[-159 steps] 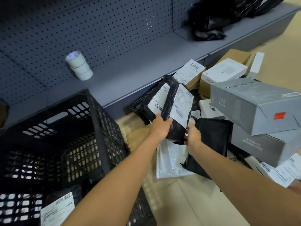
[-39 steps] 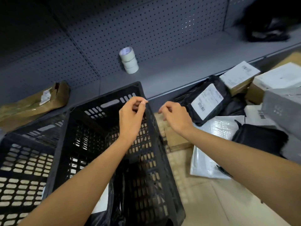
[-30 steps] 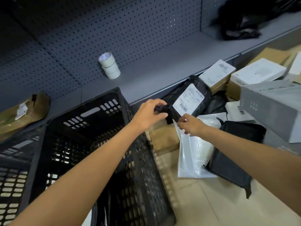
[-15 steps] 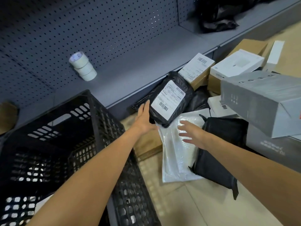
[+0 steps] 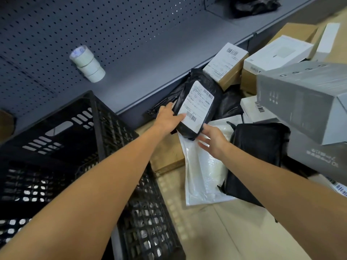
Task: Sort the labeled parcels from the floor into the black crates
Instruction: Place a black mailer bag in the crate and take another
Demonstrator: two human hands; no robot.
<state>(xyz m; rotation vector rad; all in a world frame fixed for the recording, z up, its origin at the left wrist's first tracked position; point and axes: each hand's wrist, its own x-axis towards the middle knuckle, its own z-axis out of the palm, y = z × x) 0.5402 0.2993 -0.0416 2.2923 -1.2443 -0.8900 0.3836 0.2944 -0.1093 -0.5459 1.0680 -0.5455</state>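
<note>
Black labeled parcel (image 5: 197,109), tilted up from the pile on the floor (image 5: 234,231) against the shelf edge, its white label facing up. Left hand (image 5: 168,120): grip closed on the parcel's left edge, thumb lying on the label. Right hand (image 5: 214,139): fingers spread and straight, touching the parcel's near end. Beneath lies a white bubble mailer (image 5: 202,171); to the right, a black bag (image 5: 257,152) and grey boxes (image 5: 300,102). Black crate (image 5: 105,128) stands near left. Tape rolls (image 5: 87,63) rest on the shelf (image 5: 150,59).

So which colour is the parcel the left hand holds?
Black parcel with a white label, in the head view.
</note>
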